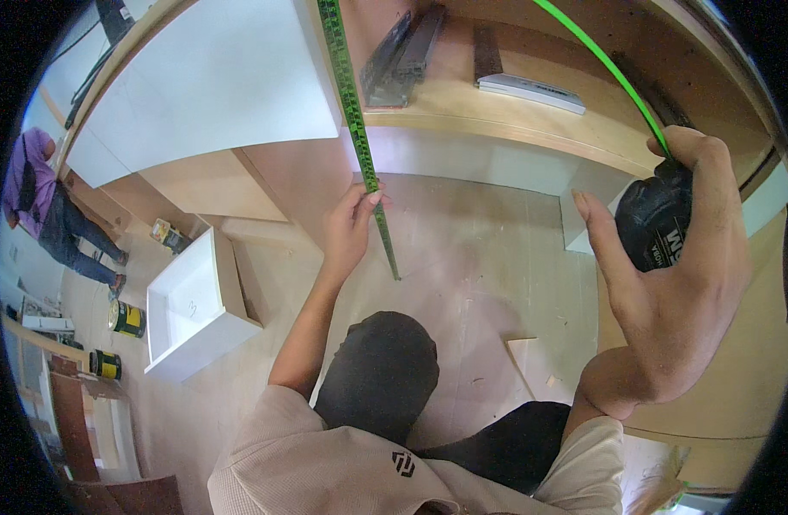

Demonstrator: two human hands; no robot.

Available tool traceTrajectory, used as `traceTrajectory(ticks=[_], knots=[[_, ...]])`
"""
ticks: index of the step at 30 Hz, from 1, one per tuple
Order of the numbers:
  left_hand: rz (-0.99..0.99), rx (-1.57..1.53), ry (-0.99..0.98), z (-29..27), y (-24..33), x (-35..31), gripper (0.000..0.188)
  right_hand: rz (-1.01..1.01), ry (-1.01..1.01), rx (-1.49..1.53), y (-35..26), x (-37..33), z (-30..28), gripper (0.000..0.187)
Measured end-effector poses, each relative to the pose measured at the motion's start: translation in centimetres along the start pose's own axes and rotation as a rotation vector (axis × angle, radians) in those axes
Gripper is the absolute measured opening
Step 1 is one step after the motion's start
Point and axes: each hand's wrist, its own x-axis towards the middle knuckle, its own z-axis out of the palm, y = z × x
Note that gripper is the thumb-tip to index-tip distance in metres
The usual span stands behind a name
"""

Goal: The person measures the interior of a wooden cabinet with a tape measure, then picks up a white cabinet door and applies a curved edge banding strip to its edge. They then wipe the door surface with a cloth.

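My left hand (349,225) pinches the green blade (357,116) of a tape measure between thumb and fingers. Below the pinch, the blade's end reaches down toward the floor; above it, the blade passes along a white panel's edge and leaves the view at the top. A green stretch of blade comes back in at the top and bends down to the black tape measure case (654,221). That case sits in my right hand (699,249), whose fingers curl round its far side while the thumb stands off to the left.
A wooden cabinet shelf (462,112) ahead carries dark metal drawer slides (402,56) and a try square (531,91). The white panel (231,86) stands at upper left. Leftward on the floor are a white drawer (196,300) and tins (127,318). Another person (54,197) stands far left.
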Motion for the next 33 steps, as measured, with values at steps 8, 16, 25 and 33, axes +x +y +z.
traceTrajectory(ticks=[8, 16, 25, 33], knots=[[0.035, -0.157, 0.055, 0.6, 1.9, 0.4, 0.031, 0.033, -0.024, -0.007, -0.4, -0.4, 0.2, 0.060], [0.099, -0.323, 0.107, 1.4, 5.3, 3.8, 0.032, 0.051, -0.006, 0.001, -1.4, 0.3, 0.1, 0.062], [0.119, -0.416, 0.145, 2.2, 5.5, 3.8, 0.036, 0.078, -0.021, 0.000, -1.8, 0.4, 0.5, 0.062], [0.108, -0.402, 0.094, 1.8, 5.4, 4.0, 0.038, 0.070, -0.022, -0.009, -2.3, 0.5, 0.5, 0.062]])
